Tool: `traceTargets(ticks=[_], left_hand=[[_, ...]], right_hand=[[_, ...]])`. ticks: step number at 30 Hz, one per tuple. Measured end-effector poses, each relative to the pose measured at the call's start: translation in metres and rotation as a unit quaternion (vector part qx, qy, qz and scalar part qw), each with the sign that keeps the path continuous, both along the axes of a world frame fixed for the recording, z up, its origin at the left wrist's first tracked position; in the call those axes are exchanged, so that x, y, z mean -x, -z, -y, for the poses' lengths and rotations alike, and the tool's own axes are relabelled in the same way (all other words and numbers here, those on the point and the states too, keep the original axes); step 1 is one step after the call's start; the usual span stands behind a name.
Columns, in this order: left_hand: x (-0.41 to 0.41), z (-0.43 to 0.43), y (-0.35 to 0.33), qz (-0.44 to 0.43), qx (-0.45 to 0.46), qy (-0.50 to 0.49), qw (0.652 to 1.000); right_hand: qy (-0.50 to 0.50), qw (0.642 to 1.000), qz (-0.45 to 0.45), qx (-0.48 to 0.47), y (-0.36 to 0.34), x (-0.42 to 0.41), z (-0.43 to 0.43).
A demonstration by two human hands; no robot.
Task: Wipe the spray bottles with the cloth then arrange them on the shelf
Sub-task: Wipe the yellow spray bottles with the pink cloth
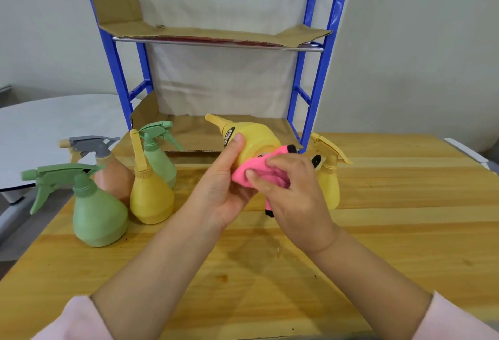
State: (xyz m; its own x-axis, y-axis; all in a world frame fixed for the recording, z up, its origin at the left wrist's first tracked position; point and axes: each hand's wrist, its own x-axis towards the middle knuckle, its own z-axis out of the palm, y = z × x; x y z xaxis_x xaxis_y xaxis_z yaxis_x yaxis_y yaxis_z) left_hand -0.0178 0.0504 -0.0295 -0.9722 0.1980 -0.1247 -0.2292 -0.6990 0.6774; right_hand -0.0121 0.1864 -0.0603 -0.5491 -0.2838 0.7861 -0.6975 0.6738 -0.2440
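My left hand [225, 185] grips a yellow spray bottle [252, 137] held on its side above the table, its nozzle pointing up and left. My right hand [290, 191] holds a pink cloth [255, 173] with black trim against the bottle's base. On the table to the left stand two green bottles [98, 215] [158, 150], a yellow one [149, 193] and a peach one with a grey trigger [113, 174]. Another yellow bottle [328, 177] stands to the right, partly hidden by my right hand. The blue shelf [314, 91] stands behind, lined with cardboard.
The wooden table [391, 231] stretches bare to the right and toward me. A white round table [48, 128] sits at the left beyond its edge. The shelf's lower cardboard level [194, 134] and upper level [216, 34] hold no bottles.
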Motion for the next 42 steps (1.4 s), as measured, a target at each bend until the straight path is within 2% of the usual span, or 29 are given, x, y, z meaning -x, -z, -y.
traceTargets(ticks=[2,5,10,13,15,16,18,20,22,26,29,31,33,38,42], left_hand=[[0.001,0.001,-0.001,0.001,-0.001,-0.003,1.0],[0.0,0.003,0.0,-0.009,0.01,-0.01,1.0],[-0.002,0.004,0.003,-0.011,0.003,0.002,1.0],[-0.001,0.001,0.005,-0.005,0.011,0.006,1.0],[-0.001,-0.001,0.005,-0.001,0.004,0.007,1.0],[-0.002,-0.002,0.005,0.003,0.002,0.007,1.0],[-0.002,-0.002,0.005,0.016,0.0,0.001,1.0],[-0.001,-0.001,0.005,0.021,-0.001,-0.005,1.0],[-0.001,0.0,0.007,0.02,0.002,-0.003,1.0],[0.001,0.006,0.015,0.004,0.038,-0.009,0.999],[0.004,0.015,0.025,-0.039,0.111,-0.029,0.993],[0.004,0.02,0.033,-0.08,0.188,-0.025,0.978],[0.002,0.022,0.039,-0.123,0.243,-0.003,0.962],[-0.009,0.014,0.045,-0.206,0.271,0.045,0.939],[-0.013,0.015,0.05,-0.216,0.274,0.077,0.934]], right_hand=[[0.007,1.0,-0.021,-0.021,0.007,0.003,-0.003],[-0.029,0.99,-0.139,-0.02,0.014,0.011,-0.012],[0.013,0.995,-0.089,0.053,-0.01,0.016,-0.023],[0.03,0.987,-0.155,0.035,-0.021,0.015,-0.015],[0.016,0.988,-0.153,0.026,-0.018,0.012,-0.009],[-0.004,0.992,-0.124,0.029,-0.014,0.009,-0.005],[-0.049,0.994,0.022,0.09,-0.011,0.002,-0.002],[-0.057,0.985,0.133,0.096,-0.011,-0.002,-0.002],[-0.044,0.982,0.167,0.071,-0.007,-0.002,-0.007],[-0.004,0.983,0.18,0.044,-0.003,0.007,-0.024],[0.042,0.984,0.14,0.1,-0.007,0.014,-0.041],[0.074,0.993,0.034,0.083,-0.012,0.016,-0.045],[0.051,0.996,-0.04,0.066,-0.014,0.015,-0.041],[-0.028,0.995,-0.043,0.083,-0.021,0.011,-0.017],[-0.032,0.994,-0.055,0.085,-0.025,0.017,-0.014]])
